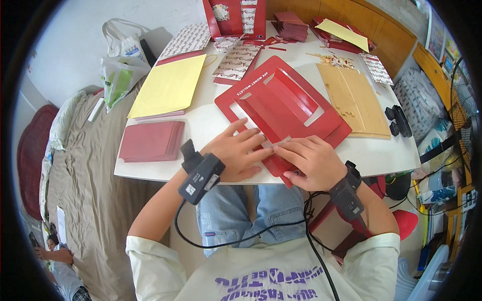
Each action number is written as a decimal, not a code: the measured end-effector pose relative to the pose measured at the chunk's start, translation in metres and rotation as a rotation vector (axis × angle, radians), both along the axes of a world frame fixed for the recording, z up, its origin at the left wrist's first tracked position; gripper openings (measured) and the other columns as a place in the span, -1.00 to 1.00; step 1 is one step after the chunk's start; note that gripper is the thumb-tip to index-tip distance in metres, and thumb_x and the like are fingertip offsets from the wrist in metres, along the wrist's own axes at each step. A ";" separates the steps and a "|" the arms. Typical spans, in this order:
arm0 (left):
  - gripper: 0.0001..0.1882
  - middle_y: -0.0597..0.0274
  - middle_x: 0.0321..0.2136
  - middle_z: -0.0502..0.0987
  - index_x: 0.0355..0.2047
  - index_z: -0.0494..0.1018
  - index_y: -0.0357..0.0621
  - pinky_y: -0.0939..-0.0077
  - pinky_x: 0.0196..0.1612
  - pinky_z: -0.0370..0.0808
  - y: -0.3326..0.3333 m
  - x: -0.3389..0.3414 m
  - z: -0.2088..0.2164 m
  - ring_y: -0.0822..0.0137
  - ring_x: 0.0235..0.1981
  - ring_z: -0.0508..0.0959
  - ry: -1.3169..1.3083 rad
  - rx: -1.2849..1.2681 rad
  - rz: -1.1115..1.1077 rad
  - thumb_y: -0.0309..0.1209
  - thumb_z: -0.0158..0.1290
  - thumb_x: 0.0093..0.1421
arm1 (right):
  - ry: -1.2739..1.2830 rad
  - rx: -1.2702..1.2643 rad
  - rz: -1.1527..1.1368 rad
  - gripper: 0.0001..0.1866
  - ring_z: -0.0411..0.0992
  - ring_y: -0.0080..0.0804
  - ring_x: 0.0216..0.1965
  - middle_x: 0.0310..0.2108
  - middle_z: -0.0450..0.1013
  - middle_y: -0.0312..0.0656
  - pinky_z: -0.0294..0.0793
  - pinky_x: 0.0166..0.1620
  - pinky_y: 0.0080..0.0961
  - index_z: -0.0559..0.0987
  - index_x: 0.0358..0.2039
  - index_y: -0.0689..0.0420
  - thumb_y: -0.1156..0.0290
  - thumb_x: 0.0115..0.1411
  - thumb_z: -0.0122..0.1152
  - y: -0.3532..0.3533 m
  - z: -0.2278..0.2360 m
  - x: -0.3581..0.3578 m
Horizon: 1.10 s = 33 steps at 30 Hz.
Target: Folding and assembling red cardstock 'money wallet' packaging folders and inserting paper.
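Note:
A red cardboard box blank (pixel 306 89) with folded flaps and cut-out windows lies at a slant on the white table in front of me. My left hand (pixel 236 153) rests flat at its near left edge, fingers spread, with the fingertips on the card. At the near corner, my right hand (pixel 314 163) has its fingers bent together on the card and its thumb at the edge. A small pale patch shows under the right fingertips; what it is stays partly hidden. Both wrists carry black strapped devices with cables.
To the left are a stack of dark red cards (pixel 150 141) and yellow sheets (pixel 168 86). A brown cardboard sheet (pixel 354 103) lies right, near small black objects (pixel 399 120). An upright red box (pixel 236 20) and patterned cards (pixel 236 61) stand behind. Another person (pixel 65 266) is at lower left.

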<state>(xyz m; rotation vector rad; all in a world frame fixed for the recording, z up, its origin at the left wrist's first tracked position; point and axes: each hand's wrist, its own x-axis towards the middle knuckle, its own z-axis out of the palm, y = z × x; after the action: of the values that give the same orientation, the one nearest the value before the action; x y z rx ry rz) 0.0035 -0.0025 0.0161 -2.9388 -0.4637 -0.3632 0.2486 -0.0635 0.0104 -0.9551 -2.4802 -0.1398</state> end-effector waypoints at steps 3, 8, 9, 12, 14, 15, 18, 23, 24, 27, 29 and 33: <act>-0.49 0.24 -0.06 0.45 0.08 0.37 0.05 0.05 0.29 0.10 0.010 -0.011 -0.001 0.27 0.10 0.40 0.005 -0.052 0.029 -0.33 0.17 0.09 | -0.025 -0.043 0.018 -0.45 0.43 -0.28 -0.03 -0.08 0.46 -0.20 0.39 -0.03 -0.31 0.48 0.00 0.11 0.26 -0.06 0.30 0.000 0.001 0.009; -0.50 0.23 -0.17 0.42 0.03 0.39 -0.06 0.21 0.11 0.27 0.011 -0.003 -0.002 0.24 -0.06 0.44 -0.073 -0.101 -0.072 -0.45 0.16 0.02 | -0.008 -0.068 0.079 -0.43 0.42 -0.26 -0.02 -0.10 0.44 -0.18 0.35 0.02 -0.30 0.49 -0.04 0.11 0.19 -0.09 0.36 0.001 0.010 0.012; -0.50 0.23 -0.17 0.42 0.03 0.39 -0.06 0.21 0.11 0.27 0.010 0.000 -0.001 0.24 -0.06 0.44 -0.074 -0.101 -0.075 -0.45 0.16 0.02 | -0.008 -0.069 0.076 -0.43 0.42 -0.26 -0.02 -0.10 0.44 -0.18 0.35 0.02 -0.30 0.49 -0.04 0.11 0.19 -0.09 0.36 0.000 0.011 0.011; -0.66 0.19 -0.22 0.40 -0.15 0.39 -0.08 0.29 -0.01 0.31 0.001 0.009 0.011 0.17 -0.10 0.43 -0.001 -0.257 -0.002 -0.45 0.14 0.01 | -0.060 -0.023 0.052 -0.48 0.40 -0.26 -0.01 -0.10 0.44 -0.18 0.34 0.03 -0.30 0.50 -0.09 0.11 0.23 -0.10 0.36 -0.002 0.015 0.011; -0.67 0.17 -0.22 0.40 -0.16 0.39 -0.08 0.28 -0.01 0.32 -0.001 0.013 0.012 0.16 -0.10 0.43 -0.035 -0.307 0.000 -0.44 0.13 0.03 | -0.013 -0.087 0.048 -0.52 0.39 -0.26 0.01 -0.11 0.44 -0.18 0.33 0.05 -0.29 0.50 -0.13 0.11 0.27 -0.10 0.35 -0.003 0.017 0.013; -0.69 0.15 -0.23 0.40 -0.17 0.38 -0.09 0.28 -0.02 0.32 -0.002 0.014 0.013 0.14 -0.10 0.43 -0.070 -0.356 0.004 -0.44 0.12 0.05 | -0.011 -0.087 0.046 -0.52 0.39 -0.26 0.01 -0.11 0.44 -0.18 0.33 0.05 -0.29 0.50 -0.13 0.11 0.27 -0.10 0.35 -0.003 0.016 0.014; -0.70 0.12 -0.24 0.39 -0.16 0.38 -0.11 0.23 -0.03 0.33 -0.007 0.015 0.020 0.09 -0.10 0.43 -0.093 -0.450 0.015 -0.43 0.13 0.07 | -0.027 -0.066 0.061 -0.55 0.38 -0.26 0.01 -0.12 0.45 -0.19 0.32 0.06 -0.29 0.50 -0.14 0.12 0.30 -0.09 0.33 0.000 0.014 0.017; -0.71 0.09 -0.26 0.39 -0.17 0.38 -0.16 0.25 -0.05 0.36 -0.006 0.017 0.017 0.06 -0.11 0.43 -0.091 -0.600 0.033 -0.46 0.12 0.08 | -0.025 -0.079 0.054 -0.57 0.38 -0.26 0.01 -0.13 0.46 -0.22 0.32 0.05 -0.28 0.52 -0.17 0.11 0.25 -0.06 0.34 -0.002 0.013 0.019; -0.71 0.08 -0.27 0.39 -0.17 0.38 -0.18 0.26 -0.07 0.38 -0.007 0.018 0.016 0.05 -0.11 0.43 -0.093 -0.634 0.048 -0.48 0.12 0.07 | -0.024 -0.080 0.051 -0.57 0.38 -0.26 0.01 -0.13 0.46 -0.22 0.32 0.05 -0.28 0.52 -0.17 0.11 0.25 -0.06 0.34 -0.002 0.012 0.019; -0.73 0.06 -0.30 0.42 -0.19 0.39 -0.20 0.26 -0.11 0.41 -0.011 0.023 0.022 0.03 -0.17 0.46 -0.093 -0.631 0.105 -0.52 0.11 0.07 | -0.043 -0.049 0.040 -0.59 0.38 -0.26 0.00 -0.15 0.46 -0.23 0.31 0.06 -0.28 0.52 -0.18 0.11 0.25 -0.05 0.34 0.000 0.011 0.019; -0.74 0.05 -0.32 0.45 -0.19 0.40 -0.21 0.25 -0.13 0.42 -0.010 0.025 0.021 0.02 -0.20 0.47 -0.123 -0.619 0.091 -0.53 0.11 0.07 | -0.006 -0.083 0.032 -0.64 0.38 -0.27 -0.01 -0.18 0.46 -0.22 0.30 0.07 -0.28 0.53 -0.19 0.11 0.31 -0.03 0.32 0.000 0.012 0.018; -0.73 0.03 -0.34 0.51 -0.20 0.44 -0.23 0.25 -0.16 0.46 -0.008 0.026 0.018 0.01 -0.25 0.52 -0.177 -0.566 0.071 -0.58 0.12 0.04 | 0.061 -0.078 0.034 -0.70 0.38 -0.27 -0.01 -0.18 0.46 -0.22 0.30 0.08 -0.28 0.53 -0.23 0.11 0.37 -0.02 0.30 0.002 0.007 0.013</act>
<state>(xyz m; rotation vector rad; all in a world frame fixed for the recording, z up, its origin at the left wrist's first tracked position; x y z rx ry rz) 0.0296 -0.0106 0.0343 -3.4313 -0.8093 -0.5678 0.2617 -0.0615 0.0176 -0.9347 -2.4602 -0.0032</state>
